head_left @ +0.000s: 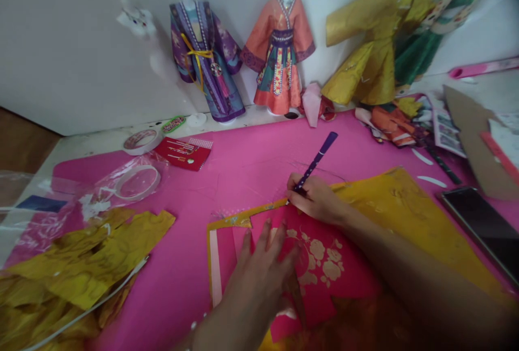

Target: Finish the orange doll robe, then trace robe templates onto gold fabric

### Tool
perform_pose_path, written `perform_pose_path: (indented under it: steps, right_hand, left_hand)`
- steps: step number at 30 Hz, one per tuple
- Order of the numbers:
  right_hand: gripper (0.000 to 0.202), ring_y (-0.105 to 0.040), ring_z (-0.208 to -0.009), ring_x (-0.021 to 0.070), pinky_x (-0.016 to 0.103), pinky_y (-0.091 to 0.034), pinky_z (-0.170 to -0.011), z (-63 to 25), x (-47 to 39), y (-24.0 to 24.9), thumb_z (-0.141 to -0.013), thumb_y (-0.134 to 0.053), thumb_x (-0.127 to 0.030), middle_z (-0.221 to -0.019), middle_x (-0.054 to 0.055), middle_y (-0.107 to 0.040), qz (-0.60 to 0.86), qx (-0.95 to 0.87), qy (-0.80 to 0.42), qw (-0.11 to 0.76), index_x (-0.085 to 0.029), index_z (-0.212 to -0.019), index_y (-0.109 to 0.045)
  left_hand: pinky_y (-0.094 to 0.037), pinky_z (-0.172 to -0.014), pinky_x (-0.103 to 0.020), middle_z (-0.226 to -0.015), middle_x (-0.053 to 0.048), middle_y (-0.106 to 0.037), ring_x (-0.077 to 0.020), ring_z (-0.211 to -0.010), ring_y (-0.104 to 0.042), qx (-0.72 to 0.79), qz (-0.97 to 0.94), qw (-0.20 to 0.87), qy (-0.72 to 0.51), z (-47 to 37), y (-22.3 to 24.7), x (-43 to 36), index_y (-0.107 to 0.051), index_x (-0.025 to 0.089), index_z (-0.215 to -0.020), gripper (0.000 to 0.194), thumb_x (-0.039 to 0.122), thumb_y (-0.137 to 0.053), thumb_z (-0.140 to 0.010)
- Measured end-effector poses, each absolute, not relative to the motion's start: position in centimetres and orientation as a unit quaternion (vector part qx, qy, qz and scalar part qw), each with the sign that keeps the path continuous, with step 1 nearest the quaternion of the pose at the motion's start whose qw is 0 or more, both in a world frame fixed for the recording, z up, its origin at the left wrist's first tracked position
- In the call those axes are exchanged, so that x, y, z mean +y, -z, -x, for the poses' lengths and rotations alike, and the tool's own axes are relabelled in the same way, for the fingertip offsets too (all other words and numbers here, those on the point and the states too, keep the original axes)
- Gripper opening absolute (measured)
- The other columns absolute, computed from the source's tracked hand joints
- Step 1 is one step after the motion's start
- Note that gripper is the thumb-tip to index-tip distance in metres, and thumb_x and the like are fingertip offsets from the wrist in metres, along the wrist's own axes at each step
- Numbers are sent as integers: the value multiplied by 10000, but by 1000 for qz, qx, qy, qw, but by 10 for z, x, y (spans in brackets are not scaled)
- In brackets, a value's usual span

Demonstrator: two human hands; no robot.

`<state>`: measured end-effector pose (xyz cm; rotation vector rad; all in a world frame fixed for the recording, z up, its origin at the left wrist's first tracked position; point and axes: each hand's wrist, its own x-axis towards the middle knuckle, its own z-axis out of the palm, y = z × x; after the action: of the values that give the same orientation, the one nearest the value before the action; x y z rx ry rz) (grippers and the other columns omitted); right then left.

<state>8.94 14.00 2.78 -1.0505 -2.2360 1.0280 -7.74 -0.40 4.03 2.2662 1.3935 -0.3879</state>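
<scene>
Fingers spread, my left hand lies flat on a red paper piece with a gold flower print. My right hand is closed round a purple pen, its tip at the upper edge of the red paper. Beneath that paper is a larger yellow sheet, showing along the top edge and to the right. A pale strip lies at the left edge of the yellow sheet.
Dressed paper figures stand along the wall. Tape rolls and a red packet lie at the left, above yellow scraps and a white cable. A phone and a brown card are at the right.
</scene>
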Motion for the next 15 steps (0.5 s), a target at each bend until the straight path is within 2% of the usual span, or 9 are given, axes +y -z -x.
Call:
perform_pose_path:
  steps: [4, 15]
  right_hand:
    - [112, -389, -491, 103, 247, -254, -506, -89, 141, -28, -826, -460, -210, -546, -50, -439, 378, -810, -378, 240, -220, -720, -424]
    - [113, -416, -486, 108, 259, -250, -524, -91, 142, -30, -818, -456, -177, -537, -46, -463, 383, -806, -388, 233, -220, -716, -432]
  left_hand:
    - [-264, -1110, -735, -1656, -160, -175, -479, -1486, -160, 501, -822, 230, 144, 75, -48, -1, -360, 349, -1528, 1031, 645, -814, -651]
    - [-262, -1118, -721, -1644, -164, -199, -459, -1487, -171, 507, -809, 239, 178, 68, -64, 5, -412, 328, -1503, 993, 415, -904, -645]
